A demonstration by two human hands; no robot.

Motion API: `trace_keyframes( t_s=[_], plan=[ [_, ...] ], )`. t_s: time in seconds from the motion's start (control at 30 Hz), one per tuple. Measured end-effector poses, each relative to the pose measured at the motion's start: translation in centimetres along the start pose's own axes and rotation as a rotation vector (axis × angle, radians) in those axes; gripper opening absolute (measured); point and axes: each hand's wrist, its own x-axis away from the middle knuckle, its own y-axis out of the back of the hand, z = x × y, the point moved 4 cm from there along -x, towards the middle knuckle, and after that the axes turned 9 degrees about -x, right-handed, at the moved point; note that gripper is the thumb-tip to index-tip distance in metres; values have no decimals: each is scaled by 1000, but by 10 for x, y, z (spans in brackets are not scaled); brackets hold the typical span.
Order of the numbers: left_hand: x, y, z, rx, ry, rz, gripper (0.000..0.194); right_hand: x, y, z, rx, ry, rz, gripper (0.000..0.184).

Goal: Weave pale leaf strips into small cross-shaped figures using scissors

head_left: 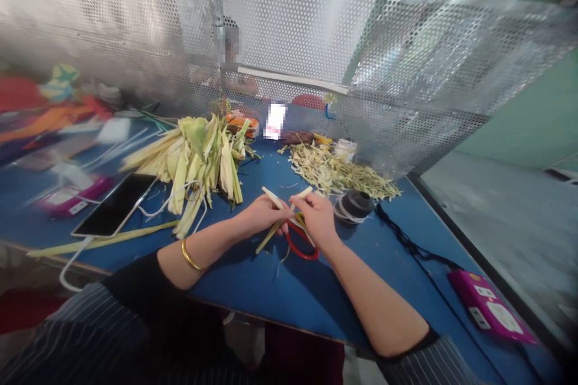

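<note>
Over the blue table, my left hand (pixel 266 214) is closed, its fingers pinching a pale folded corn husk strip (pixel 271 197). Close beside it my right hand (pixel 320 216) is closed on another corn husk strip (pixel 303 194), and the strips cross between the fingers. A greener strip end (pixel 267 239) hangs below my left hand. Under my hands a red loop (pixel 303 252) shows, like a scissors handle; the rest of it is hidden. A black spool (pixel 354 207) with white cord around it stands just right of my right hand.
Corn husks (pixel 198 162) lie heaped at the left, with a pile of short husk pieces (pixel 338 168) at the back. A tablet (pixel 115 204) with a white cable lies left. Purple power strips (pixel 490 307) sit at both sides. Perforated metal panels (pixel 289 24) stand behind; a person is beyond them.
</note>
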Motion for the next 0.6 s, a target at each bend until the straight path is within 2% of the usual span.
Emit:
trace_keyframes(
  t_s=[0.07, 0.17, 0.2, 0.27, 0.37, 0.47, 0.6],
  plan=[
    [0, 2, -3, 32, 6, -50, 23, -2, 7, 6, 89, 95, -41, 27],
    [-1, 5, -6, 125, 11, -141, 18, 0, 22, 23, 249, 324, -236, 30],
    [-1, 6, -5, 149, 14, -162, 17, 2, 23, 29, 310, 403, -249, 31],
    [-2, 6, -4, 138, -34, -173, 16, 10, 14, 39, 421, 528, -130, 28],
    [-2, 5, -6, -101, -248, -159, 9, 23, -6, 46, 490, 620, 103, 26],
    [0, 4, -5, -370, -333, -190, 14, 32, -15, 48, 465, 645, 123, 18],
    [4, 4, -7, -401, -302, -226, 19, 36, -13, 45, 436, 681, 77, 16]
  ],
)
